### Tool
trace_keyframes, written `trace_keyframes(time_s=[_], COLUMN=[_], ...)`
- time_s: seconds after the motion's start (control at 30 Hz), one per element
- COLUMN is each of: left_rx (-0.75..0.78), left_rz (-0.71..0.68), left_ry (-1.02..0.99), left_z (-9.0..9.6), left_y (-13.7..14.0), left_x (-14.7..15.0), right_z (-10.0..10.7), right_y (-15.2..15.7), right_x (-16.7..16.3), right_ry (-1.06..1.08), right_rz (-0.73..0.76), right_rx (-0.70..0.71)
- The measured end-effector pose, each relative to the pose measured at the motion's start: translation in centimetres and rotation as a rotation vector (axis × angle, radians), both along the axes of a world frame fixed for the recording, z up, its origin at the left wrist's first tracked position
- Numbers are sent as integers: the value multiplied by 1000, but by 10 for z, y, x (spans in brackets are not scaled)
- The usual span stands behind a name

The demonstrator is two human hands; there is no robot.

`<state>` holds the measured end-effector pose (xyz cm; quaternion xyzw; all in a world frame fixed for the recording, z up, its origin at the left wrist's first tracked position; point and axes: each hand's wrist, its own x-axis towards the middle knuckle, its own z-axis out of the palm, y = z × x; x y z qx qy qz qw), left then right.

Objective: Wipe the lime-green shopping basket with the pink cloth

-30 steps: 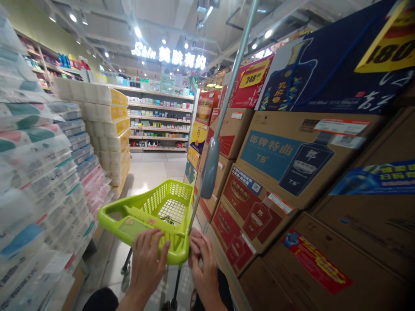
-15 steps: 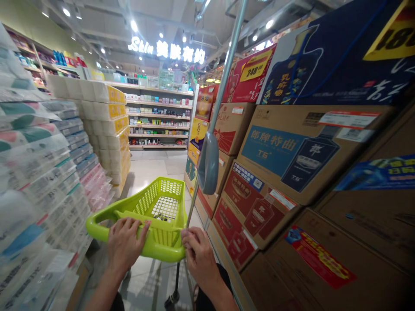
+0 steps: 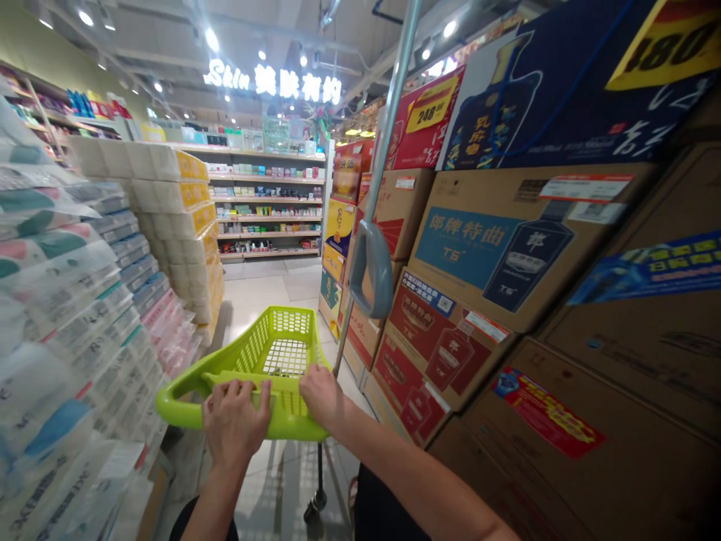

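Note:
A lime-green plastic shopping cart (image 3: 236, 361) with a perforated basket stands in front of me, its basket floor showing as a white grid. My left hand (image 3: 236, 417) is closed over the middle of its rear handle, knuckles up, thumb along the inner edge. My right hand (image 3: 322, 397) is closed on the right end of the same handle; its fingertips are partly hidden. Just right of that hand, a metal pole (image 3: 394, 113) slants upward, with a grey loop-shaped handle (image 3: 372, 270) on it.
Stacked liquor cartons (image 3: 462, 255) line the right side closely. Plastic-wrapped tissue packs (image 3: 95, 300) and yellow-ended paper rolls (image 3: 191, 203) are piled on the left. A tiled aisle (image 3: 253, 282) leads to shelves of small boxed goods (image 3: 270, 179). A caster wheel (image 3: 315, 505) shows below.
My right hand has shifted up and slightly left onto the cart handle, with its forearm now crossing from the right. The cartons and pole have shifted slightly in view.

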<state>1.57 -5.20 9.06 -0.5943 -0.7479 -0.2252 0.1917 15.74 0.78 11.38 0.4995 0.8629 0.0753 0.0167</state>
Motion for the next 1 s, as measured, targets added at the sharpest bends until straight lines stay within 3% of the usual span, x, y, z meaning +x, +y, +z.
trace_keyframes(time_s=[0.07, 0.17, 0.3, 0.37, 0.43, 0.53, 0.6, 0.67, 0.8, 0.9, 1.0], left_rx=[-3, -5, -19, -24, -30, -32, -29, -26, -3, 5, -3], left_rz=[4, -10, -43, -47, -35, -2, 13, 17, 31, 25, 41], left_ry=[-6, -29, -48, -46, -46, -53, -62, -76, -81, -57, -38], left_z=[0, -1, -3, -3, -2, -1, 1, 2, 1, 0, -2], left_y=[2, 3, 4, 3, 2, 2, 2, 3, 4, 6, 9], left_x=[-2, -6, -10, -9, -7, 0, 3, 5, 6, 10, 16], right_z=[4, 17, 36, 37, 28, 0, -21, -39, -57, -60, -61], right_y=[-17, -42, -41, -22, 2, 30, 35, 28, -17, -56, -73], right_x=[12, 44, 88, 96, 94, 84, 80, 81, 85, 80, 71], right_ry=[-4, 93, 185, 230, 402, 794, 987, 1074, 1007, 887, 783], right_rz=[88, 90, -134, -246, -235, -41, 41, -10, -154, -141, -107], right_rx=[-14, -4, -118, -61, 14, -31, -78, -41, 68, 174, 285])
